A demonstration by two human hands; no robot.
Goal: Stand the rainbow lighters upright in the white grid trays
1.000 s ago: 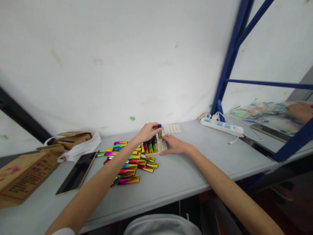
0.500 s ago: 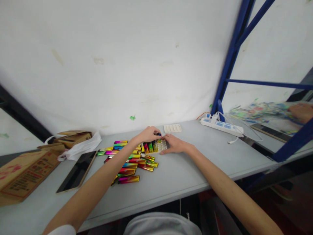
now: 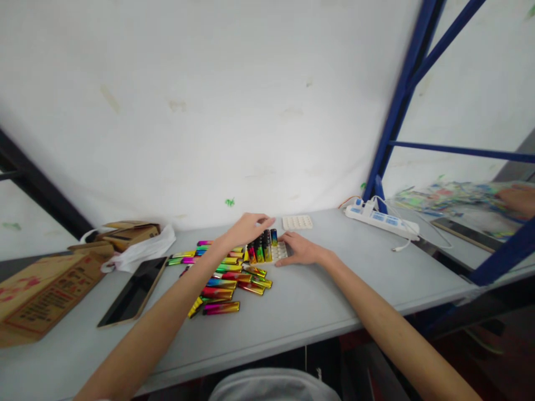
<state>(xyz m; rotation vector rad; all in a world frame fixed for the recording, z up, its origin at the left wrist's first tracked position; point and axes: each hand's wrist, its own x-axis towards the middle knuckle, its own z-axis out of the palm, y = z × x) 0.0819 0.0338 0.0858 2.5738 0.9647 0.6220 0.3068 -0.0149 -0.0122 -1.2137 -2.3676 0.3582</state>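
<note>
Several shiny coloured lighters (image 3: 259, 250) stand upright in a white tray with round holes (image 3: 281, 252). Over their left and back side hovers my left hand (image 3: 249, 225), fingers apart and holding nothing. My right hand (image 3: 298, 249) rests at the tray's right edge, thumb and fingers spread against it. One blue and yellow lighter (image 3: 273, 237) stands at the back of the tray, to the right of the others. Left of the tray, many loose lighters (image 3: 221, 283) lie in a pile, partly hidden behind my left forearm.
A second white tray (image 3: 297, 222) lies near the wall. A tablet (image 3: 134, 292), a plastic bag (image 3: 144, 250) and cardboard boxes (image 3: 50, 292) are at left. At right are a power strip (image 3: 382, 218), a blue frame (image 3: 395, 111) and another person's hand (image 3: 518, 200).
My left hand has let go of a lighter, which now stands in the tray, and has moved slightly left with its fingers open. The view has shifted a little.
</note>
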